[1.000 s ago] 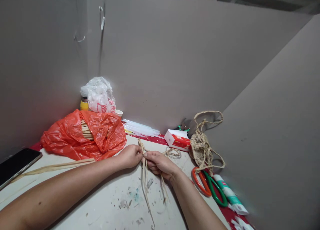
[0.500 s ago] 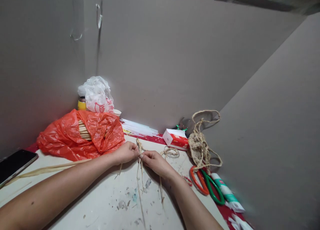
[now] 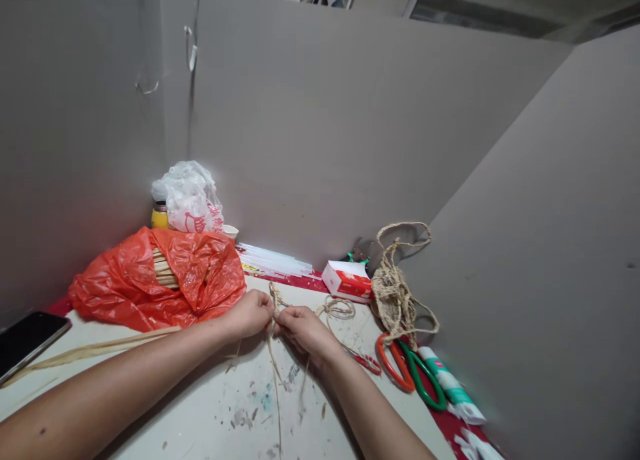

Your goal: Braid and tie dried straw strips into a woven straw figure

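Observation:
My left hand [image 3: 254,313] and my right hand [image 3: 303,330] meet near the middle of the table, fingertips pinched together on a small braided piece of straw cord [image 3: 275,296]. The braid's worked end sticks up just beyond my fingers. Loose strands [image 3: 278,397] hang from it toward me across the white board. Thin ends also dangle beneath each hand. Behind my right hand lies a coil of thin cord [image 3: 341,308]. Where exactly the fingers press on the strands is partly hidden.
A red plastic bag [image 3: 200,260] holding pale sticks lies left, near a phone [image 3: 33,343] and flat straw strips [image 3: 100,349]. At right are a bundle of braided rope [image 3: 395,293], orange-and-green-handled scissors [image 3: 425,380], a red-white box [image 3: 350,283] and a white-green tube [image 3: 453,387]. Grey partitions [image 3: 310,127] enclose the table.
The view has tilted up slightly, showing more of the shelf above the partition. Both hands still pinch the braid close together; the hanging strands have swung a little.

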Demonstrator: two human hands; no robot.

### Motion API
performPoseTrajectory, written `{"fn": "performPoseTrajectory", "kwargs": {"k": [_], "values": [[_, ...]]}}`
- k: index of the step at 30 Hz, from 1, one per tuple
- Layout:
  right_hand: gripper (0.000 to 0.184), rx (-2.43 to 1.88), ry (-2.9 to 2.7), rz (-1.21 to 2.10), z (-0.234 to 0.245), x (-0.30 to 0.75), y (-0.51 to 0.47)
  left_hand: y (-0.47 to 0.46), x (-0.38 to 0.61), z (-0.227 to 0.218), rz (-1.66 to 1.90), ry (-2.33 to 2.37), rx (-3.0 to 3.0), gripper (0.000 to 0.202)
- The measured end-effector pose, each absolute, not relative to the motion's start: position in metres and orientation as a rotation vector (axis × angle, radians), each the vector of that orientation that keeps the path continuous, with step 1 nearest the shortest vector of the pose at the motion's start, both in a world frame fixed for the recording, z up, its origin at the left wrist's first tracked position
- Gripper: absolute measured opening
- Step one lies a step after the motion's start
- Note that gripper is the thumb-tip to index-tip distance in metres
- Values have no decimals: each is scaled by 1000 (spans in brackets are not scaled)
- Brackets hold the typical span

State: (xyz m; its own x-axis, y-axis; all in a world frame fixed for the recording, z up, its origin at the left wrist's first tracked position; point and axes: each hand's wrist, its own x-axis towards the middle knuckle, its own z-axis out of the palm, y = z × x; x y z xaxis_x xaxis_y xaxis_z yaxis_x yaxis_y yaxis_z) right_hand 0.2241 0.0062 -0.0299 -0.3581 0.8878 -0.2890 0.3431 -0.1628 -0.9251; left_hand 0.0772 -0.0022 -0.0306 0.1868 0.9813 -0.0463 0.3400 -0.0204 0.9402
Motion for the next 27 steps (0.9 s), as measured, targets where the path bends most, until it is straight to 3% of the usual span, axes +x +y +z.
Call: {"fn": "performPoseTrajectory", "kwargs": {"k": [7, 9, 18, 24, 27], "values": [[19, -1217, -1367, 1923, -22, 220, -2, -15, 83, -6, 673, 1463, 1443, 2], [20, -1173, -1326, 1985, -21, 220, -2, -17, 85, -4, 645, 1499, 1432, 8], [20, -1215, -1143, 1943, -26, 214, -2, -13, 87, -17, 593, 1622, 1717, 14], [18, -1134, -1161, 1994, -24, 222, 3, -28, 81, 18, 398, 1412, 1605, 27], [8, -1046, -1206, 2095, -21, 230, 7, -19, 69, 26, 611, 1459, 1579, 20]]}}
